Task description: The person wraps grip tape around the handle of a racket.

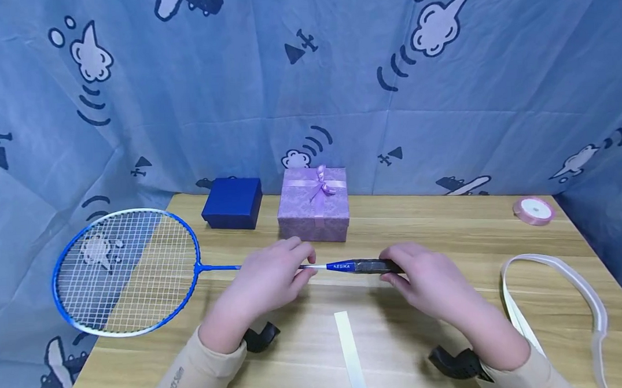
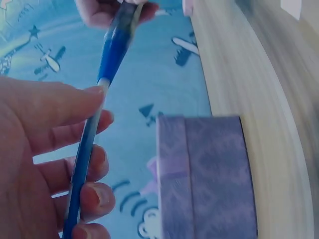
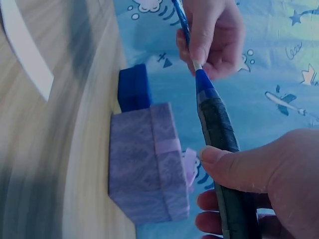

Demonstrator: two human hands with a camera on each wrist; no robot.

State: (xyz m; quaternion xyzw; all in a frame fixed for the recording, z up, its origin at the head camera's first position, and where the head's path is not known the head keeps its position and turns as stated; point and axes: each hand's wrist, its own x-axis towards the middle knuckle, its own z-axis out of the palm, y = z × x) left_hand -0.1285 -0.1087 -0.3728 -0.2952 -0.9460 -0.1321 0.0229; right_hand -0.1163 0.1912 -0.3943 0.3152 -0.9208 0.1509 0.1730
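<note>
A blue and white badminton racket (image 1: 349, 266) is held sideways above the table, its strung head out to the left. My left hand (image 1: 270, 272) grips the thin shaft just short of the blue cone, thumb on one side and fingers curled round the other, as the left wrist view shows. Around the black handle (image 3: 219, 124) my right hand (image 1: 430, 278) closes, with the thumb lying along the grip in the right wrist view. The butt end of the handle is hidden by the right hand in the head view.
Behind the racket stand a dark blue box (image 1: 233, 200) and a purple gift box (image 1: 314, 208) with a ribbon bow. A pink-edged ribbon roll (image 1: 533, 211) lies at the back right. A white strip (image 1: 351, 351) lies in front, and a long pale band (image 1: 580, 275) curls at right.
</note>
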